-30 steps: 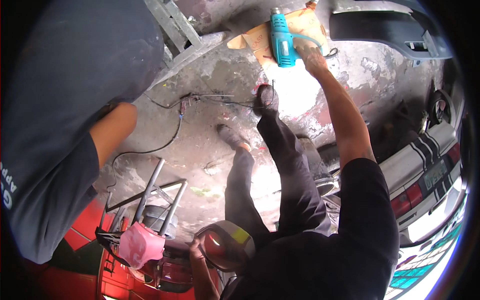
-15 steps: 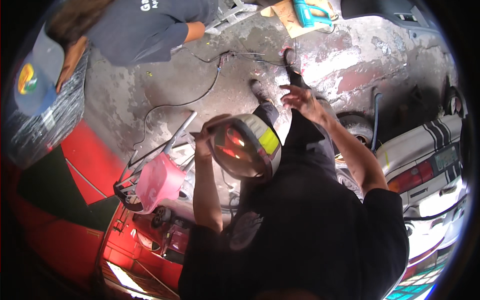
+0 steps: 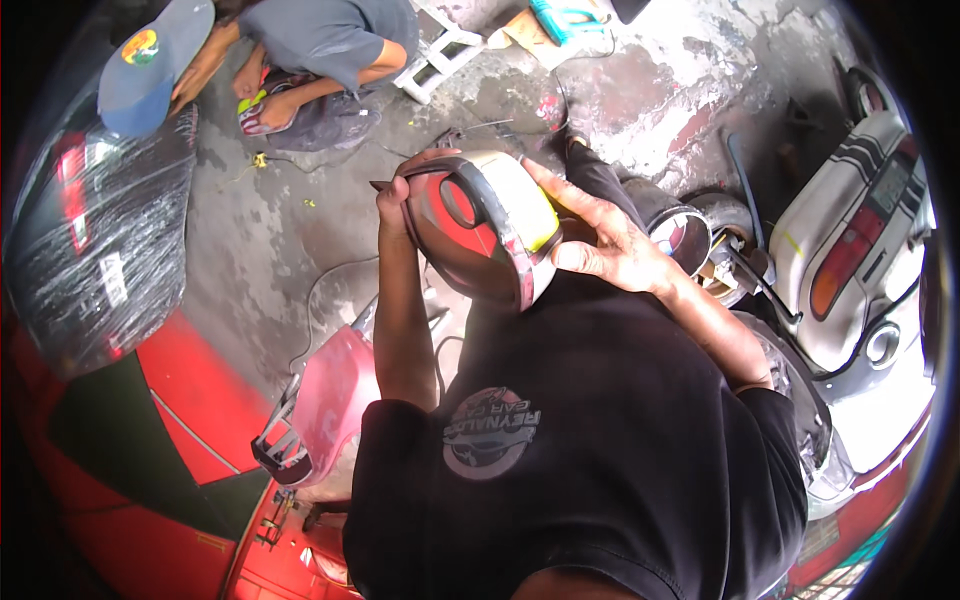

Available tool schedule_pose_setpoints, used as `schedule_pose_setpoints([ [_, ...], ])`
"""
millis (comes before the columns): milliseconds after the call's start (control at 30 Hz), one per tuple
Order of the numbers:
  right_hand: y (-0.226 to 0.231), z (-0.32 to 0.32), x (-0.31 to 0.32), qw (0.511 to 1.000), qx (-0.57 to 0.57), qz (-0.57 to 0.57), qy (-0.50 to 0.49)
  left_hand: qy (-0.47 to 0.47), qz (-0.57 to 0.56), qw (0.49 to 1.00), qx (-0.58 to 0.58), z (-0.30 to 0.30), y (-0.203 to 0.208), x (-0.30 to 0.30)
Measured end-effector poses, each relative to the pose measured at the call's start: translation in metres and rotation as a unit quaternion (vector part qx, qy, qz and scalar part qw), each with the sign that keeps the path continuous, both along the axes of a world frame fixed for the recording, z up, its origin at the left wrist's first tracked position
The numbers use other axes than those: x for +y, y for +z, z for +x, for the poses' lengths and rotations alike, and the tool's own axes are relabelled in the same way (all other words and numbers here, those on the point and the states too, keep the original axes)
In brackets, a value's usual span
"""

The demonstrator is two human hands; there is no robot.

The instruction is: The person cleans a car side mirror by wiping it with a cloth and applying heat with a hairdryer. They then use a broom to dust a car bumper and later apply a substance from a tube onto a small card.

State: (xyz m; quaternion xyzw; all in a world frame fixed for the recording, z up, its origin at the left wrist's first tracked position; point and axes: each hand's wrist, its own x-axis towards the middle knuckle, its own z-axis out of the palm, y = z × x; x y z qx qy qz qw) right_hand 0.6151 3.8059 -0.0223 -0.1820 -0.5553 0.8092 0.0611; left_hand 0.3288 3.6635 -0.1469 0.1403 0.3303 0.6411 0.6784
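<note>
In front of my chest I hold a rounded car part [image 3: 455,235], lamp- or mirror-like. It has a glossy, dark see-through or reflective face with red in it, a dark rim, and a pale shell with a bright yellow patch [image 3: 546,226]. My left hand [image 3: 402,195] grips its left edge, thumb on the near side and the other fingers mostly hidden behind. Against the right side, at the yellow patch, lies my right hand [image 3: 615,245], fingers along the upper edge and thumb lower down. The exact kind of part cannot be told.
At the upper left a co-worker in a cap [image 3: 155,65] handles a small yellow-and-red thing [image 3: 262,108]. A plastic-wrapped panel [image 3: 110,250] stands left. Pink bumper-like piece [image 3: 325,405] is beside my left arm. Wheel parts [image 3: 690,240] and a white bumper [image 3: 840,250] lie right. A teal tool [image 3: 570,20] lies far off.
My right hand has come from open air onto the part's right side. The part has moved up slightly and turned. The co-worker's hands and the thing in them have come into view.
</note>
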Motion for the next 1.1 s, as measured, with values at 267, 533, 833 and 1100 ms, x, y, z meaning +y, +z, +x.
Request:
schedule_pose_setpoints([
  [267, 0.024, 0.008, -0.032, 0.987, -0.010, 0.159, 0.001, 0.001, 0.013, 0.999, 0.050, 0.000, 0.005, -0.028],
  [533, 0.045, 0.008, -0.043, 0.998, -0.025, 0.047, -0.044, 0.020, 0.020, 0.999, 0.030, 0.006, -0.001, -0.042],
  [833, 0.061, 0.004, -0.044, 0.998, -0.025, 0.029, -0.043, 0.047, 0.019, 0.999, 0.006, 0.006, -0.019, -0.055],
  [1100, 0.049, 0.008, -0.050, 0.998, -0.040, 0.028, -0.033, 0.044, 0.033, 0.998, 0.008, 0.003, -0.022, -0.060],
])
